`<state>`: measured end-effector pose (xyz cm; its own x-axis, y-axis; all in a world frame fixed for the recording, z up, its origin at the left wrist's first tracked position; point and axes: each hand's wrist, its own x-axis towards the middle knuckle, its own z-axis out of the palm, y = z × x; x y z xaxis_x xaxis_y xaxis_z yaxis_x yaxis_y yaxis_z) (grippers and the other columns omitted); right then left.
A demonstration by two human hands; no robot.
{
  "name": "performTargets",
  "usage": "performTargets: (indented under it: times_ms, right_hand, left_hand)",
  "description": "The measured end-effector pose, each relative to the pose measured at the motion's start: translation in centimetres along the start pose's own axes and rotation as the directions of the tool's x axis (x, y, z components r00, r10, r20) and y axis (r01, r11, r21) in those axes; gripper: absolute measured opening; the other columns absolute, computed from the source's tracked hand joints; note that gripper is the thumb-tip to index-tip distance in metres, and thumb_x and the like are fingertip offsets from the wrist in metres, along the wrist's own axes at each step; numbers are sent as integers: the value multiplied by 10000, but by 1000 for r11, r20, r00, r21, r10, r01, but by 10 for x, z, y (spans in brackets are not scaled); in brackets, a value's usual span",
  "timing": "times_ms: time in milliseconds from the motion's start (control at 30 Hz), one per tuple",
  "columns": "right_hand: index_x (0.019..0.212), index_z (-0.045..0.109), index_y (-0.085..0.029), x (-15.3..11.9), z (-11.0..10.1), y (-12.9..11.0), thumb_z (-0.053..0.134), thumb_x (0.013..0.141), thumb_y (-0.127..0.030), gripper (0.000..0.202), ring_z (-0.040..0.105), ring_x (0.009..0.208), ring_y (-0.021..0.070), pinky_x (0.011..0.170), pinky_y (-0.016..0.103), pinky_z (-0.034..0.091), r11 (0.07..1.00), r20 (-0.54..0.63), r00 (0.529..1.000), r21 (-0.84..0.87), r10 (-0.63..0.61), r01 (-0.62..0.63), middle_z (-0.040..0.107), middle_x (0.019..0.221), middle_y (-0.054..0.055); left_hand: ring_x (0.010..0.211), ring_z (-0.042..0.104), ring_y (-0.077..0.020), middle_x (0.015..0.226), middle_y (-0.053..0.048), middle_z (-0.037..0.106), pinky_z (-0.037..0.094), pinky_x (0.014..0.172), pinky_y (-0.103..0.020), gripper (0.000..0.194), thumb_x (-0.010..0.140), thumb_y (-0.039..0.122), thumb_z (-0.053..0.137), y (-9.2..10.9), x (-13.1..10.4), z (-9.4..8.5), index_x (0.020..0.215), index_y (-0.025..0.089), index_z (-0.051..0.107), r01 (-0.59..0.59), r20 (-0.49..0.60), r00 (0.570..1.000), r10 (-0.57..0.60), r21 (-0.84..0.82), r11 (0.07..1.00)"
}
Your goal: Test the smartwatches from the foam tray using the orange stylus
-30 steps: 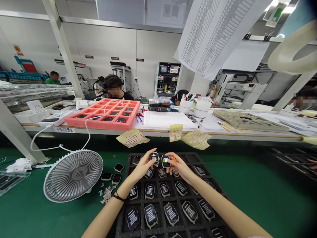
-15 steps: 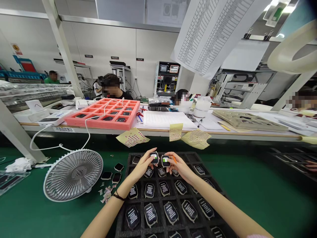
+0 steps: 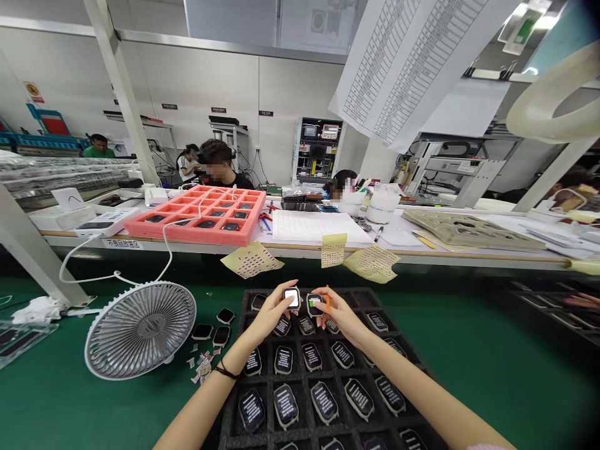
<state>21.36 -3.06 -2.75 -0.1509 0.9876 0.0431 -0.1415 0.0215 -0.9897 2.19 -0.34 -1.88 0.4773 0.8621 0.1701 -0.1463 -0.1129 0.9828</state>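
My left hand [image 3: 277, 306] is closed around a smartwatch [image 3: 291, 296] whose screen glows white, the thumb lying on its face. Close beside it, my right hand [image 3: 338, 317] grips a second smartwatch [image 3: 313, 303] with green and white on its display. A thin orange stick [image 3: 328, 299] is also held in the right hand's fingers. Both hands are raised over the far rows of a black foam tray [image 3: 269, 390]. In the tray's compartments lie several smartwatches [image 3: 285, 405] with lines of white text on dark screens.
Left of the tray are three loose watches [image 3: 202, 332], small paper scraps [image 3: 203, 367] and a grey fan [image 3: 150, 326]. A shelf ahead carries a red foam tray [image 3: 220, 234] and paper sheets [image 3: 319, 226]. At the right edge, another person's hand [image 3: 585, 303] is over a dark tray.
The left watch's screen has turned from a picture with green to mostly white. The orange stick in my right hand now stands more upright. Both hands stay in nearly the same place.
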Motion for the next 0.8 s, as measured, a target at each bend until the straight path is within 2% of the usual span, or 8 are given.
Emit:
performTargets:
  times_ms: [200, 367, 467, 667, 800]
  right_hand:
    - [928, 519, -205, 0, 0, -1, 645, 739, -385, 289, 555, 430, 94, 408, 217, 423, 1000, 8, 1000, -3, -1, 1, 546, 658, -51]
    - [971, 510, -216, -2, -1, -1, 697, 695, -333, 353, 595, 503, 99, 404, 208, 434, 1000, 63, 998, 5, -12, 12, 556, 846, -10]
    - [987, 500, -227, -2, -1, 2, 716, 675, -283, 384, 610, 534, 106, 415, 211, 445, 1000, 96, 995, -12, -26, 27, 550, 882, -7]
    - [913, 519, -206, 0, 2, 4, 674, 711, -368, 302, 553, 410, 90, 370, 208, 411, 998, 31, 999, -57, -8, 10, 537, 682, -53]
    - [848, 544, -206, -2, 4, 2, 645, 731, -424, 267, 482, 330, 73, 311, 192, 337, 997, -29, 999, -71, 21, -23, 505, 578, -72]
  left_hand:
    - [721, 565, -152, 855, -26, 572, 414, 584, -236, 453, 827, 341, 506, 0, 0, -1, 1256, 200, 462, -14, 12, 1000, 13, 15, 1000]
    - [751, 556, -145, 943, -45, 579, 406, 587, -224, 549, 787, 299, 587, -2, 0, -1, 1294, 200, 403, -44, 61, 997, 44, -2, 999]
    - [757, 561, -143, 957, -50, 584, 410, 601, -225, 557, 786, 291, 596, -3, 0, -1, 1299, 201, 399, -43, 61, 997, 42, 16, 999]
    - [697, 576, -142, 853, -38, 612, 428, 590, -234, 430, 813, 347, 557, 2, -1, 0, 1203, 172, 513, -13, 14, 1000, 12, 52, 999]
    - [688, 584, -156, 776, -40, 645, 461, 596, -251, 361, 829, 392, 527, 6, -2, 0, 1091, 153, 590, 13, -9, 1000, -12, 36, 999]
